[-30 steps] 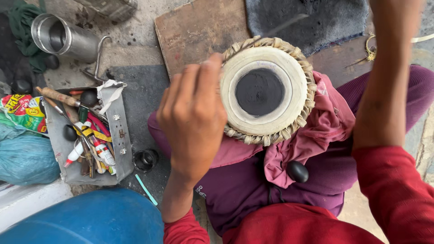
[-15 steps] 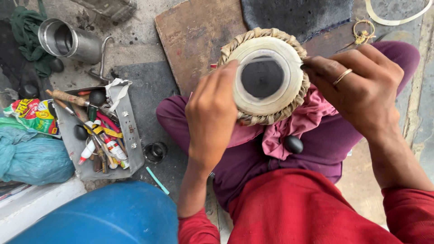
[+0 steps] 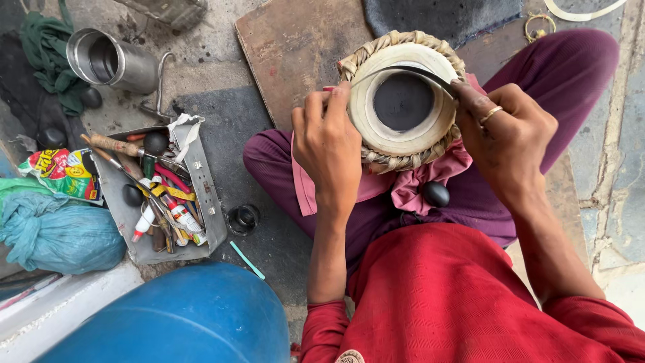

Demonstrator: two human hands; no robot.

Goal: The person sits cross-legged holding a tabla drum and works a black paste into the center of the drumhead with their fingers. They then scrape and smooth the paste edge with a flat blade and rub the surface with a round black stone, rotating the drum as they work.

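On the person's lap, the small round drum (image 3: pixel 403 101) with cream skin and black centre is gripped at its braided rim by the left hand (image 3: pixel 329 144) while the right hand (image 3: pixel 507 138) pinches a thin curved dark strip (image 3: pixel 403 72) across the head, judged a scraping or trimming step calling for a steady, light draw.

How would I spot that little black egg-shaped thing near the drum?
Find the round drum in the person's lap, between both hands. Just below it, on the bunched pink cloth, lies a glossy black stone, lone and smooth, unlike the drum's flat matt black centre.

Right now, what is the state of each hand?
Left hand: closed on one end of a thin curved strip over the drum.
Right hand: pinching its other end.
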